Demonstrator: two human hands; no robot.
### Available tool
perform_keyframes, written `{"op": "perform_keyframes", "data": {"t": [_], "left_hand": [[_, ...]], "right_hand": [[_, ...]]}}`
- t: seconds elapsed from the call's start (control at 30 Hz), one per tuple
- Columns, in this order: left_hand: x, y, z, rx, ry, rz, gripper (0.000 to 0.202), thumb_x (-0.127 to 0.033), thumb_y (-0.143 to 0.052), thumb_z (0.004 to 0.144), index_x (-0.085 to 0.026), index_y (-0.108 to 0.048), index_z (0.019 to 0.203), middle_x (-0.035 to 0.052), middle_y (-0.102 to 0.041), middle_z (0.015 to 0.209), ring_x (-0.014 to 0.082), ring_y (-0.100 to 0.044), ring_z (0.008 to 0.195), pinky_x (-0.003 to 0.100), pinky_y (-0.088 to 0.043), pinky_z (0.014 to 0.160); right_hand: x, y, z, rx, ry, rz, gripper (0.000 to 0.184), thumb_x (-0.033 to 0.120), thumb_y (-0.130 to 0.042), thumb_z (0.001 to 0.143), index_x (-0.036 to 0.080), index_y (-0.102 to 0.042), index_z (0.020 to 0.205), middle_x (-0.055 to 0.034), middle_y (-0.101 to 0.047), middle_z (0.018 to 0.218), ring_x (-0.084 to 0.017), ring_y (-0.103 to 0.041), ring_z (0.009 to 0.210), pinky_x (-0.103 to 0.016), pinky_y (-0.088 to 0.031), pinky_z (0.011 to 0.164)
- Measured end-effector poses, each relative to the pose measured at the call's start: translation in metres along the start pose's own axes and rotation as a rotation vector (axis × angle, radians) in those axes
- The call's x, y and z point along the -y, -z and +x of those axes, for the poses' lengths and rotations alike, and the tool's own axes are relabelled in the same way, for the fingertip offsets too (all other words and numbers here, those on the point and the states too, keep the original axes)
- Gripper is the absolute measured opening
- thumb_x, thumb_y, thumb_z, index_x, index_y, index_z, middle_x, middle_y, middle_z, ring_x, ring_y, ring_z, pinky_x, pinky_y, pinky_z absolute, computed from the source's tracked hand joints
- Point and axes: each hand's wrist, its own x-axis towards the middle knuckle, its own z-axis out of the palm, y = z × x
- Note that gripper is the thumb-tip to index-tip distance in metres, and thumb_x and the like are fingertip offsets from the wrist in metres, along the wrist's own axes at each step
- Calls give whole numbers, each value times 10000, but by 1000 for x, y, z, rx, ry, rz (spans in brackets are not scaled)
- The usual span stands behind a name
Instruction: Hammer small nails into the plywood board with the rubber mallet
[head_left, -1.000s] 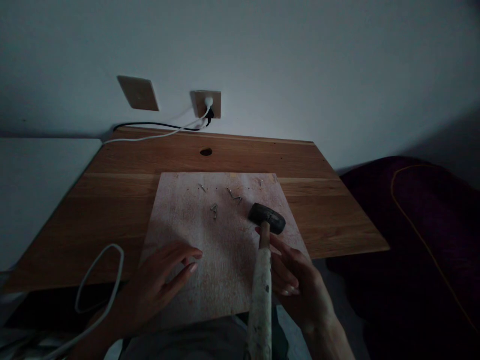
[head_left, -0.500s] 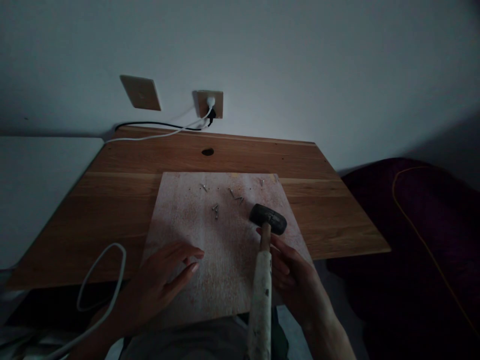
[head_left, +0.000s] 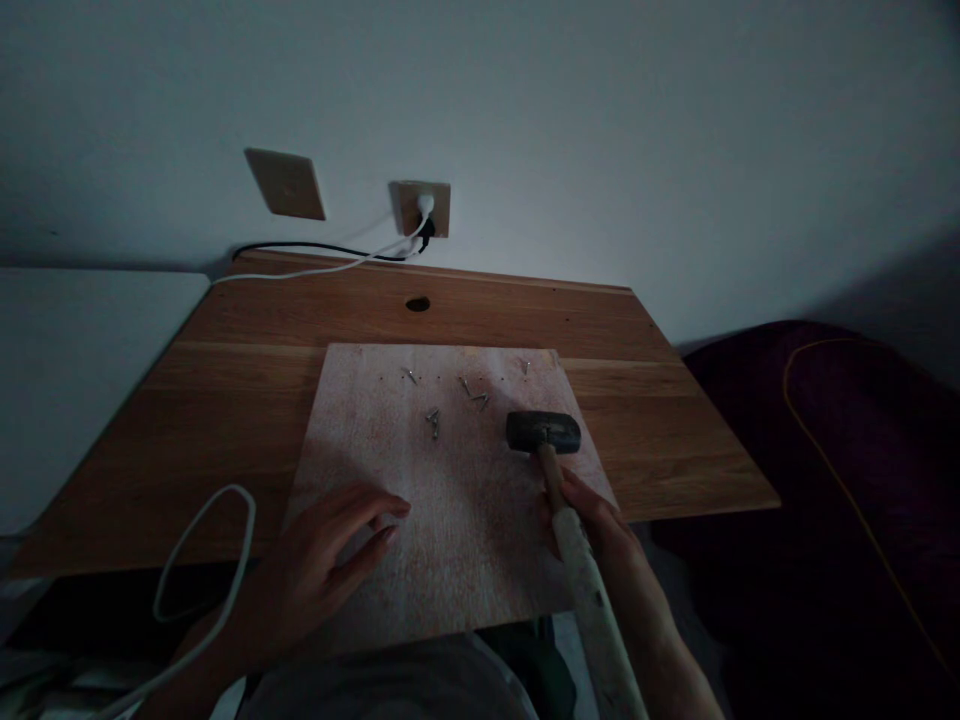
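Note:
A rubber mallet with a black head and a long, worn pale handle is held in my right hand, whose fingers wrap the handle just below the head. The mallet head is over the right side of a pale, reddish-speckled board. My left hand is at the board's left side, thumb and fingers apart, with nothing between them. Beyond the hands, several small screws are scattered on the board, one of them, a screw, near the far right corner. A row of small holes runs along the board's far part.
Under the board is a wooden desk with a round cable hole. White and black cables run to a wall socket. A white cable loop hangs by my left forearm. Dark purple fabric lies at the right.
The mallet has turned: its head is now level and slightly further right, and the handle's lower end has swung right. My right hand now grips the handle more closely. My left hand stays put.

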Motion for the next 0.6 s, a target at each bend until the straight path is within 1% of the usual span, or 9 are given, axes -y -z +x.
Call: {"op": "perform_keyframes", "data": {"t": [0.07, 0.1, 0.17, 0.23, 0.3, 0.37, 0.43, 0.6], "left_hand": [[-1, 2, 0, 8, 7, 6, 242, -370, -533, 1077, -273, -752, 1115, 20, -806, 1062, 176, -779, 966, 267, -633, 853], [-2, 3, 1, 14, 7, 10, 242, -373, -536, 1076, -276, -753, 1122, 19, -808, 1069, 178, -779, 973, 268, -633, 857], [-4, 4, 1, 19, 7, 14, 243, -367, -537, 1074, -279, -756, 1134, 18, -810, 1071, 179, -780, 972, 268, -633, 860], [-5, 4, 2, 26, 11, 10, 247, -359, -534, 1074, -281, -759, 1140, 18, -812, 1072, 179, -781, 969, 268, -634, 865], [-6, 4, 2, 24, 18, 10, 251, -366, -535, 1075, -281, -764, 1135, 20, -813, 1064, 181, -782, 960, 267, -635, 861], [-6, 3, 2, 16, 21, 16, 251, -373, -541, 1073, -281, -767, 1129, 22, -813, 1060, 183, -782, 961, 270, -635, 865], [-5, 3, 1, 6, 16, 19, 243, -366, -546, 1071, -284, -767, 1129, 17, -812, 1065, 179, -781, 966, 271, -633, 873], [-3, 2, 0, 12, 16, 11, 223, -351, -558, 1073, -292, -759, 1149, 1, -810, 1086, 165, -779, 987, 262, -624, 898]], "right_hand": [[-3, -3, -1, -101, 43, -28, 447, 428, -930, 792, 226, -822, 1176, -33, -791, 828, -188, -685, 694, -266, -512, 577], [-4, -5, -2, -115, 45, -47, 470, 437, -948, 769, 218, -830, 1169, -46, -804, 844, -194, -694, 710, -270, -521, 593], [-2, -8, -3, -80, 40, -92, 524, 462, -963, 753, 216, -833, 1197, -65, -822, 894, -210, -717, 776, -281, -540, 641], [2, -10, -5, -42, 58, -134, 554, 470, -957, 769, 233, -822, 1251, -74, -835, 1016, -221, -736, 869, -296, -560, 719], [5, -12, -6, 4, 91, -172, 534, 461, -936, 803, 257, -811, 1280, -76, -820, 1190, -216, -739, 915, -322, -570, 803], [7, -14, -7, 46, 123, -185, 489, 458, -908, 831, 266, -813, 1271, -82, -786, 1317, -205, -731, 896, -351, -569, 848], [7, -16, -8, 50, 140, -164, 456, 454, -891, 842, 266, -820, 1251, -88, -777, 1350, -202, -726, 889, -365, -565, 869], [4, -17, -6, 41, 135, -111, 443, 435, -881, 857, 252, -822, 1256, -104, -782, 1354, -215, -748, 955, -361, -567, 908]]}}
